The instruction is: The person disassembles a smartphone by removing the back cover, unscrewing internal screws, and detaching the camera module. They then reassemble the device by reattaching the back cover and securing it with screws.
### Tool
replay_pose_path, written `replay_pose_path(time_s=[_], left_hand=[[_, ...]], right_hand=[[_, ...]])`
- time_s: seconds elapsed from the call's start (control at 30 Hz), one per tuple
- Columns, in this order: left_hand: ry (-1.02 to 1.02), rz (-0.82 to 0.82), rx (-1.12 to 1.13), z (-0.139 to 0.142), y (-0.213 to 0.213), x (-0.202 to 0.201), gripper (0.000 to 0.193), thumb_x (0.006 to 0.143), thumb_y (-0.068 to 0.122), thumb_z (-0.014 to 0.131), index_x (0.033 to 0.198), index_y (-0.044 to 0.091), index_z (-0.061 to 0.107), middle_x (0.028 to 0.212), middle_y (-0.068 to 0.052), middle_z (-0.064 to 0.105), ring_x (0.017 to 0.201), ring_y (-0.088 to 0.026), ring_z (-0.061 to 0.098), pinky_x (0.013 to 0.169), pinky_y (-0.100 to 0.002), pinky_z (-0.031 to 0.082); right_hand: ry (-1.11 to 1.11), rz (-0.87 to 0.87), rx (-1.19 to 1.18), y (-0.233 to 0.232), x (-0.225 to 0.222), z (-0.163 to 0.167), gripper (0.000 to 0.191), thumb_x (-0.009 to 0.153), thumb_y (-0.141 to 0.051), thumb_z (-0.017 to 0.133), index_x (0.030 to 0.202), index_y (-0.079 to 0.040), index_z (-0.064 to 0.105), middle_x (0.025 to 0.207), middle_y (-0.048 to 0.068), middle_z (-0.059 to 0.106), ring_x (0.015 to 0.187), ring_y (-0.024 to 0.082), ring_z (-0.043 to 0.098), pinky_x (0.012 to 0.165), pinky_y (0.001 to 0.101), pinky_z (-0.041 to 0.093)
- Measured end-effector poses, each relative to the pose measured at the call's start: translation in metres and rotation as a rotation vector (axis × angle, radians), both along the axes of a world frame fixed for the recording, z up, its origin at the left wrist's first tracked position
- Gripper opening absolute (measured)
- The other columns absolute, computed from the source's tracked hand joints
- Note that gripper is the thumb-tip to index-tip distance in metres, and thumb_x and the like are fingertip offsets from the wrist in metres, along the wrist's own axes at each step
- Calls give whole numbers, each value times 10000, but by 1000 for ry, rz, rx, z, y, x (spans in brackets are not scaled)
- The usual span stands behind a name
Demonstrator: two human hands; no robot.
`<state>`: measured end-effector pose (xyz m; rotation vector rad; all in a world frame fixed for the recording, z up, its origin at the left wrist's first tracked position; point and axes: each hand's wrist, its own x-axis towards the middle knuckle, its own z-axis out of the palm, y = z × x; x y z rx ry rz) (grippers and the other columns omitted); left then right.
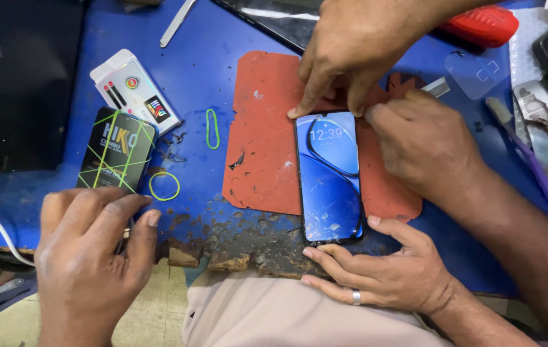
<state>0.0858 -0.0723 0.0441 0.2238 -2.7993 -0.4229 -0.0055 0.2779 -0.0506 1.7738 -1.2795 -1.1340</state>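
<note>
The smartphone [329, 177] lies screen-up on a red mat [261, 141] on the blue desk [209, 58]. The right hand [425, 148] touches its top right corner; whether the grip pinches it I cannot tell. The left hand [87, 257], its grip slack and empty, rests just below a rubber-banded black packet [117, 151]. Two other hands [351, 48] hold the phone's ends
</note>
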Motion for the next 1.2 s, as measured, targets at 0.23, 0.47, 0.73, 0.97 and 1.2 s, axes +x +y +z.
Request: replay_pose_path(time_s=[0.23, 0.47, 0.73, 0.97, 1.2], left_hand=[[-34, 1, 51, -3, 0, 1, 195, 827, 90, 796, 1005, 17, 763, 1002, -120, 696, 949, -326, 596, 810, -423, 498], [31, -189, 160, -19, 13, -15, 208, 841, 87, 743, 1035, 11, 755, 979, -126, 691, 937, -324, 601, 831, -419, 508], [37, -336, 196, -32, 39, -49, 353, 838, 134, 725, 1159, -8, 698, 997, -112, 618, 945, -302, 576, 781, -435, 446], [3, -361, 164, -33, 46, -62, 434, 842, 145, 715, 1241, -24, 688, 966, -82, 584, 897, -261, 550, 730, -413, 410], [4, -381, 207, -35, 42, -59, 482, 819, 127, 714, 1267, -45, 672, 988, -71, 603, 923, -246, 555, 746, -403, 409]], right_hand=[[76, 29, -15, -1, 1, -1, 735, 834, -124, 745, 1395, 114, 333, 1476, 219, 426, 1377, 221, 391, 1156, 299, 298], [-4, 17, -13, 0, 2, 0, 795, 813, -112, 756, 1421, 109, 294, 1457, 226, 447, 1346, 225, 433, 1139, 297, 321], [-125, 48, 15, -11, -2, 15, 964, 756, -100, 764, 1487, 75, 161, 1443, 220, 443, 1277, 222, 478, 1058, 286, 378], [-277, -8, -17, -2, 1, 4, 1018, 736, -31, 763, 1554, 37, 161, 1513, 206, 414, 1310, 209, 460, 1063, 299, 396], [157, 124, 166, 14, 6, -21, 904, 767, -112, 734, 1468, 92, 202, 1502, 237, 428, 1323, 223, 464, 1082, 295, 369]])
